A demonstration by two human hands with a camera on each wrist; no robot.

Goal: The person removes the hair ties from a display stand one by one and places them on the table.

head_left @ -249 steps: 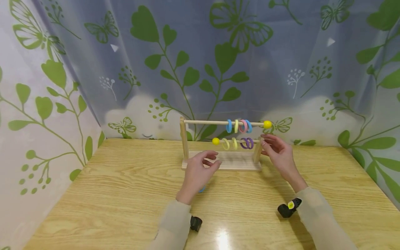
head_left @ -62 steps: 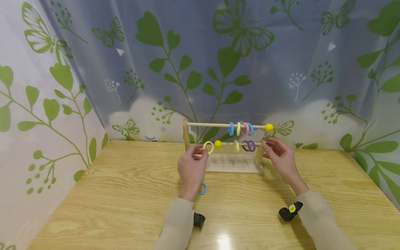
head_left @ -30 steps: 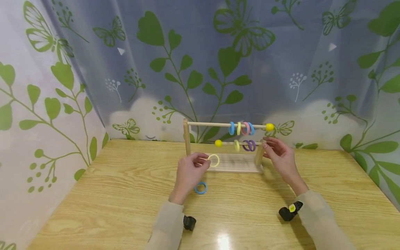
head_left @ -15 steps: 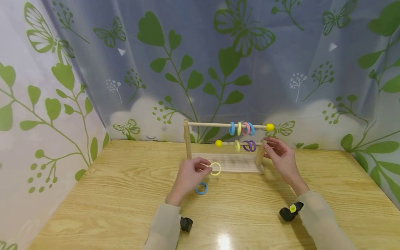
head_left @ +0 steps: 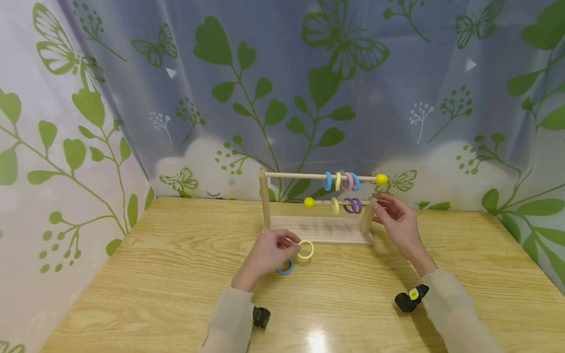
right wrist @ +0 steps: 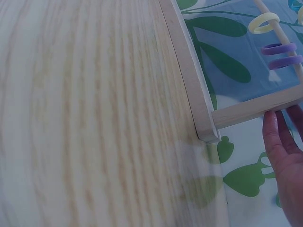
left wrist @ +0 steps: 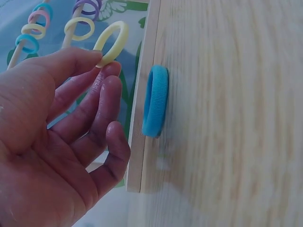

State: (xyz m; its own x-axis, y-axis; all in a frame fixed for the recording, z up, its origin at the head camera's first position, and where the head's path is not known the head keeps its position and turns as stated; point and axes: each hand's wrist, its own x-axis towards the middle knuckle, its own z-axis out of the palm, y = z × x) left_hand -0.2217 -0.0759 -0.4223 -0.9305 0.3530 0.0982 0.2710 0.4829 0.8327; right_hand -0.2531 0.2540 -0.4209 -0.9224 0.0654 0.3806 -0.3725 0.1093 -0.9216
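My left hand point(head_left: 270, 252) pinches a pale yellow hair tie point(left wrist: 121, 41) between thumb and fingertip, in front of a wooden rack point(head_left: 318, 228). Beneath that hand, a ribbed blue hair tie point(left wrist: 158, 101) lies on the table, partly covered in the head view. At the rack's right post point(head_left: 367, 219), my right hand point(head_left: 399, 224) grips the upper end, thumb in front and fingers behind. The lower rod carries one yellow hair tie point(head_left: 335, 206) and two purple hair ties point(right wrist: 284, 62). Blue, yellow and pink hair ties point(head_left: 347, 182) hang from the upper rod.
Yellow balls cap the rods, the upper ball point(head_left: 381, 179) at the right and the lower ball point(head_left: 309, 202) at the left. The wood-grain table point(head_left: 176, 274) ends at a patterned curtain point(head_left: 282, 98) behind the rack.
The yellow hair tie has come off the lower rod past its ball in my left hand, then moved down toward the blue hair tie on the table. My right hand stays at the post.
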